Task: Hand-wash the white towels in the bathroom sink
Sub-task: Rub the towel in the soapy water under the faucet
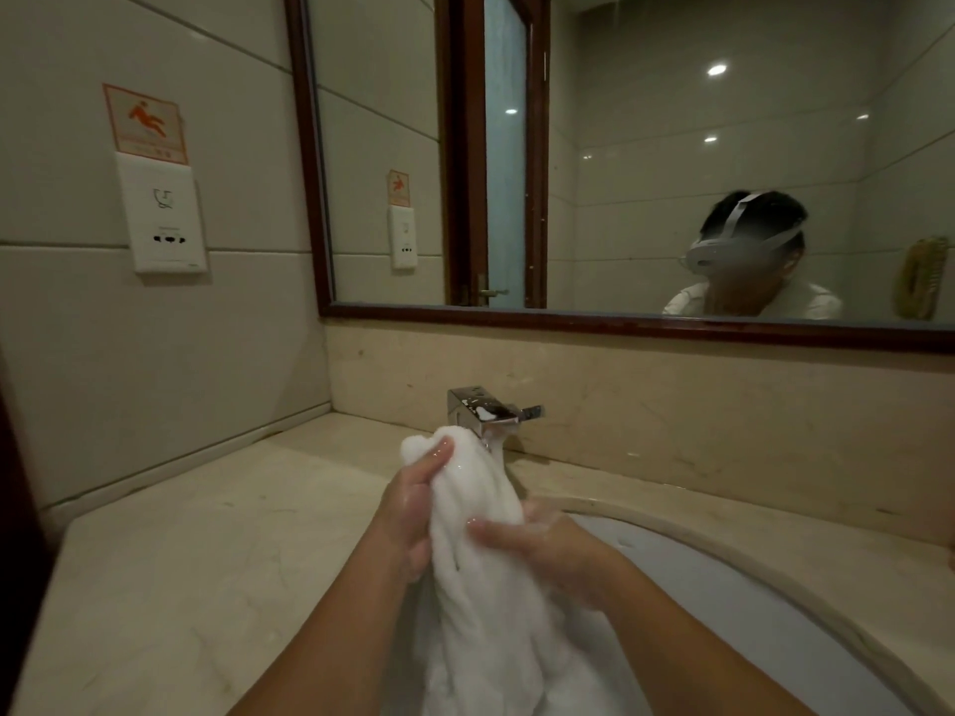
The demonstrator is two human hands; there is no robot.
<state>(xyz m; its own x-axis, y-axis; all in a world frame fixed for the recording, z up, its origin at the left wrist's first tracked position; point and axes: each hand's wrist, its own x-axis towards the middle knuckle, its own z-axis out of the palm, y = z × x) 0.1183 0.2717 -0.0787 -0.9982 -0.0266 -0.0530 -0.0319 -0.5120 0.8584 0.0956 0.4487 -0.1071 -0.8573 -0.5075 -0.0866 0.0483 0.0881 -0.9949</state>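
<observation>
A wet white towel (480, 514) is bunched into a long roll and held upright over the sink (765, 602). My left hand (411, 501) grips its upper left side, fingers wrapped near the top. On the right, lower down, my right hand (548, 545) clutches the towel's middle, and both hands are soapy. The towel's lower part hangs down into the basin, where more white cloth or foam lies. The top of the towel sits just in front of the chrome faucet (488, 410).
A beige marble counter (181, 571) spreads to the left of the sink. A wall socket (163, 219) with a slip-warning sign above it is on the left tiled wall. A wood-framed mirror (620, 162) hangs behind the faucet, reflecting a person wearing a headset.
</observation>
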